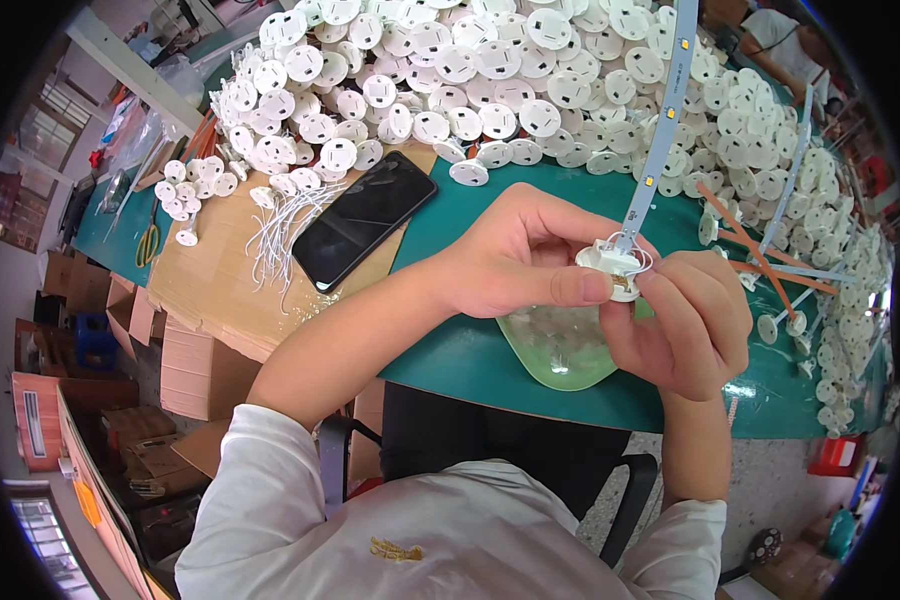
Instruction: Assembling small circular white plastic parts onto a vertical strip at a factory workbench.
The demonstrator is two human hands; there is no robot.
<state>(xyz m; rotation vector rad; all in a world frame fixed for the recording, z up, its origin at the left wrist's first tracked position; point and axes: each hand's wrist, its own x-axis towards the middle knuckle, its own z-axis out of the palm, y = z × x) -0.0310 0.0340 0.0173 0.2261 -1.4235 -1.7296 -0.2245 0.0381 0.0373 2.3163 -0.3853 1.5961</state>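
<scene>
Over the table's front part, my left hand (535, 250) grips a white round plastic lamp cap (600, 262) between thumb and fingers. A narrow LED strip (663, 140) with yellow chips rises from the cap toward the top of the view. Thin white wire (642, 258) loops around the strip's lower end. My right hand (685, 320) is closed at the cap's right edge, beside the wire; whether its fingertips also pinch the wire, I cannot tell. Below both hands sits a green-rimmed shallow bowl (555, 372), partly hidden, with small pale contents.
Several heaps of white round caps (500, 60) cover the back and right of the green table (450, 365). A black phone (365, 220) and cut white wires (275, 235) lie on cardboard (210, 270). Yellow-handled scissors (148, 243) lie far left. Brown strips (755, 250) cross at right.
</scene>
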